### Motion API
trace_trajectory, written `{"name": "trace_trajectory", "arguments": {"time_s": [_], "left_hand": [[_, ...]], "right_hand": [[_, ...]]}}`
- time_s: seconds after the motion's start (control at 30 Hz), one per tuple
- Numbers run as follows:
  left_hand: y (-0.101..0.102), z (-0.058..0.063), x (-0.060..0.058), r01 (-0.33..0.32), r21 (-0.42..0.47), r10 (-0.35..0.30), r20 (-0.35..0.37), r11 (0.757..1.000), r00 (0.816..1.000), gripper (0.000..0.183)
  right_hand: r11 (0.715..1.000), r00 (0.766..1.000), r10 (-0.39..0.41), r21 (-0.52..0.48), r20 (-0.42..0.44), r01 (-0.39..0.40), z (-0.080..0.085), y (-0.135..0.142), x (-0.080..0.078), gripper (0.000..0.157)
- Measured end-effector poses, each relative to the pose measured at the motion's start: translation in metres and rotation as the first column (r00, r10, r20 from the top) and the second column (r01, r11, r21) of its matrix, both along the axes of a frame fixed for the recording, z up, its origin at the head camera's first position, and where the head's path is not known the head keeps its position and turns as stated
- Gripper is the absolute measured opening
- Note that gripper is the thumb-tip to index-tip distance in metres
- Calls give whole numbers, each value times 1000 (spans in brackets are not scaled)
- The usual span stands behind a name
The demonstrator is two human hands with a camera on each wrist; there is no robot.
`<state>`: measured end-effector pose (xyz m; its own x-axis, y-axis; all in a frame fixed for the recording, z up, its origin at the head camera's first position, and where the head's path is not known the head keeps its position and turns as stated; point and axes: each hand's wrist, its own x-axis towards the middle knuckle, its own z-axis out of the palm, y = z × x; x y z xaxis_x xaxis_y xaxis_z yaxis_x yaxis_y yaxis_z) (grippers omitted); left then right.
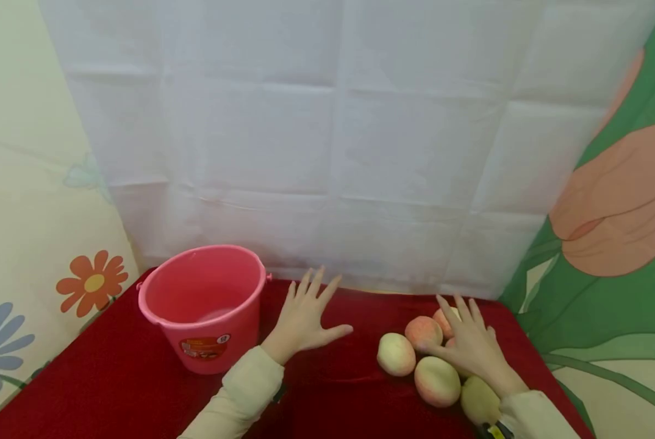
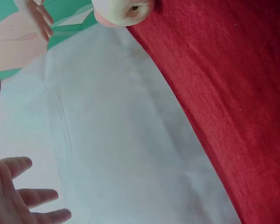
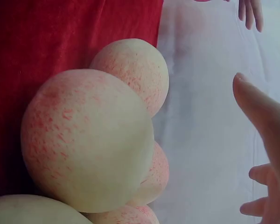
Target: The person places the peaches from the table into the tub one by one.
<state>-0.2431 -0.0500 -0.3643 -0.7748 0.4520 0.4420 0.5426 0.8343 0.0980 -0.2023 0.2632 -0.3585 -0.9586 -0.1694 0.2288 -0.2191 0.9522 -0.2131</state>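
Both left hand (image 1: 304,318) and right hand (image 1: 474,346) are splaying wide; left-wrist view alone is showing one peach's (image 2: 117,11) hollow (image 2: 135,8); upright bucket (image 1: 223,331) is facing twelve o'clock.

Gap between left fingers (image 1: 329,292) and peaches (image 1: 437,382)

Pink bucket (image 1: 245,334), orange label (image 1: 204,348) on front, lettering unreadable

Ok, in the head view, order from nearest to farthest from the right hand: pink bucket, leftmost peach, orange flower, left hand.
1. Leftmost peach, left of the right hand.
2. Left hand, near the middle.
3. Pink bucket, left side.
4. Orange flower, left of the bucket.
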Motion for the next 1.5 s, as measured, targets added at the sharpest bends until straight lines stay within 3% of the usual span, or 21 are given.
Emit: {"name": "trace_trajectory", "arguments": {"time_s": [0.13,0.43,0.63,0.93,1.33,1.5], "left_hand": [[-6,1,7,42,25,-42,2,999,999,82],[-20,5,25,129,171,-125,-35,977,992,63],[-28,8,35,151,266,-149,-28,952,988,46],[-39,6,48,185,374,-205,14,909,979,32],[-57,-3,60,270,477,-298,-16,836,954,16],[-69,-6,66,286,561,-370,38,777,928,12]], "right_hand": [[1000,1000,15,3,-18,-15,0,-2,3,95],[997,992,77,18,-105,-75,2,-5,12,89],[996,987,81,-23,-142,-85,3,-7,19,80],[982,965,134,-98,-225,-159,-3,-8,27,59],[976,961,96,-165,-259,-142,-10,-6,35,51],[977,959,101,-158,-265,-146,-12,-6,36,49]]}}
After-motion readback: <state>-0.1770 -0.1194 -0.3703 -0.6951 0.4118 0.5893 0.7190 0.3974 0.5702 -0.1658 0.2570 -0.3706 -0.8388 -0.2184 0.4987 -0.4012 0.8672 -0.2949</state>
